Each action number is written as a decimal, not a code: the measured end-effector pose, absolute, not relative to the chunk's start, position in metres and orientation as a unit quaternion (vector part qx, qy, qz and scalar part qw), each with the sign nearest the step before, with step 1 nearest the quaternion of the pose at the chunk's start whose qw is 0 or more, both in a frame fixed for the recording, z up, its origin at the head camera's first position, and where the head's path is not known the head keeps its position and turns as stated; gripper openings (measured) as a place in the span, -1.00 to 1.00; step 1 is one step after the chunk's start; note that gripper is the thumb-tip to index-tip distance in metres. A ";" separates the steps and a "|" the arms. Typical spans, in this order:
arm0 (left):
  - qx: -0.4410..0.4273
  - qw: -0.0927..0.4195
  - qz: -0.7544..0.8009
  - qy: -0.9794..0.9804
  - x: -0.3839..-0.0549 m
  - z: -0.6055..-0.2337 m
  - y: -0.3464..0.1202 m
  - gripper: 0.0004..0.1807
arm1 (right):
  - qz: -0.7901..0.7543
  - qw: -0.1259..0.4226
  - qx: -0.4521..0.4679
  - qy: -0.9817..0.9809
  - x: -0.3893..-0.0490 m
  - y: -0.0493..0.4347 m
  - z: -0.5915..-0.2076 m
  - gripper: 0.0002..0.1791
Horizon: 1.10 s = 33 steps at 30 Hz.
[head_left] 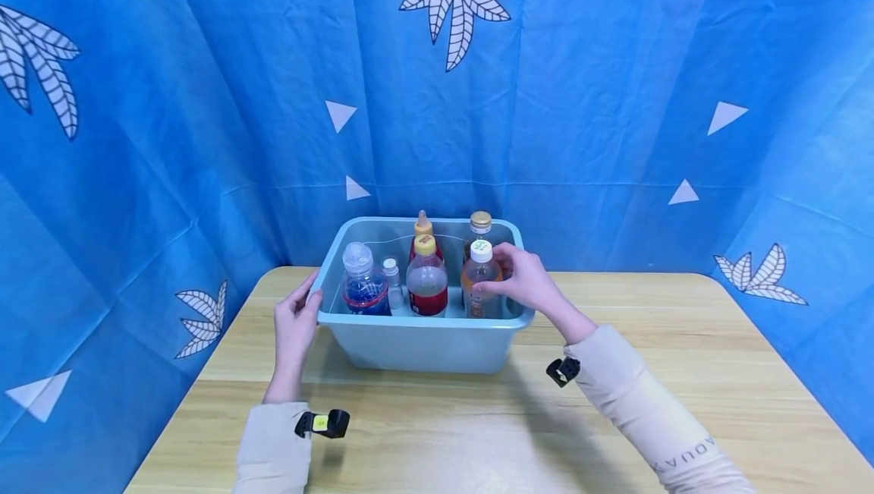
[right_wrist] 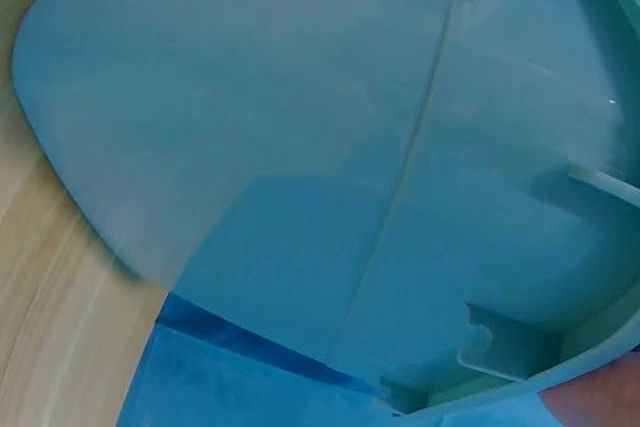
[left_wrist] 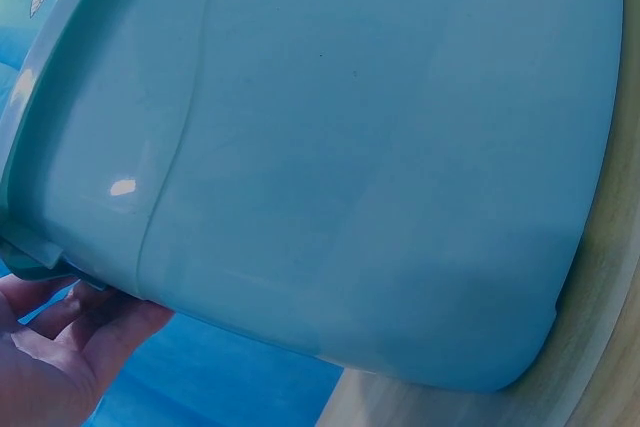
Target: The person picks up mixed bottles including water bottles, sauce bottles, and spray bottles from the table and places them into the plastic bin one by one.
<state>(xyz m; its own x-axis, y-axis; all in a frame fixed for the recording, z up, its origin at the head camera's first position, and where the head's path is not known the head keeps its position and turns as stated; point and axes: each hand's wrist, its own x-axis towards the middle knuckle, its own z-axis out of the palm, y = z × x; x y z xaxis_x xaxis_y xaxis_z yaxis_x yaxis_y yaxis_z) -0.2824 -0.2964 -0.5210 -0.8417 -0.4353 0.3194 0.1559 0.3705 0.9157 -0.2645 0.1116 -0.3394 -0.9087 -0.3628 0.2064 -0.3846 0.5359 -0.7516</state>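
A light blue plastic bin (head_left: pixel 416 346) stands on the table with several bottles upright in it. My left hand (head_left: pixel 295 325) holds the bin's left rim; in the left wrist view its fingers (left_wrist: pixel 110 332) curl under the rim. Reaching over the right rim, my right hand (head_left: pixel 522 279) grips a clear bottle with a white cap and orange label (head_left: pixel 481 281) between thumb and fingers. Only a bit of that hand (right_wrist: pixel 600 392) shows past the rim in the right wrist view. Right behind that bottle is a gold-capped bottle (head_left: pixel 481 222), mostly hidden.
Also in the bin are a wide bottle with a blue label (head_left: pixel 365 285), a small white-capped bottle (head_left: pixel 393 281), a yellow-capped bottle with a red label (head_left: pixel 428 289) and a red squeeze bottle (head_left: pixel 422 228). Blue patterned cloth (head_left: pixel 580 99) hangs behind the wooden table (head_left: pixel 423 433).
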 end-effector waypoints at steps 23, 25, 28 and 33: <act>0.091 0.269 -0.551 -0.785 -0.284 -0.523 -0.298 -0.52 | 0.411 -0.049 0.159 -0.896 -0.266 0.105 -0.328 -0.49; 0.092 0.269 -0.550 -0.785 -0.284 -0.523 -0.297 -0.53 | 0.415 -0.048 0.155 -0.895 -0.266 0.105 -0.329 -0.47; 0.096 0.268 -0.552 -0.784 -0.284 -0.523 -0.297 -0.55 | 0.416 -0.043 0.154 -0.895 -0.267 0.104 -0.330 -0.47; 0.096 0.268 -0.551 -0.785 -0.284 -0.523 -0.298 -0.57 | 0.413 -0.038 0.165 -0.895 -0.267 0.104 -0.331 -0.47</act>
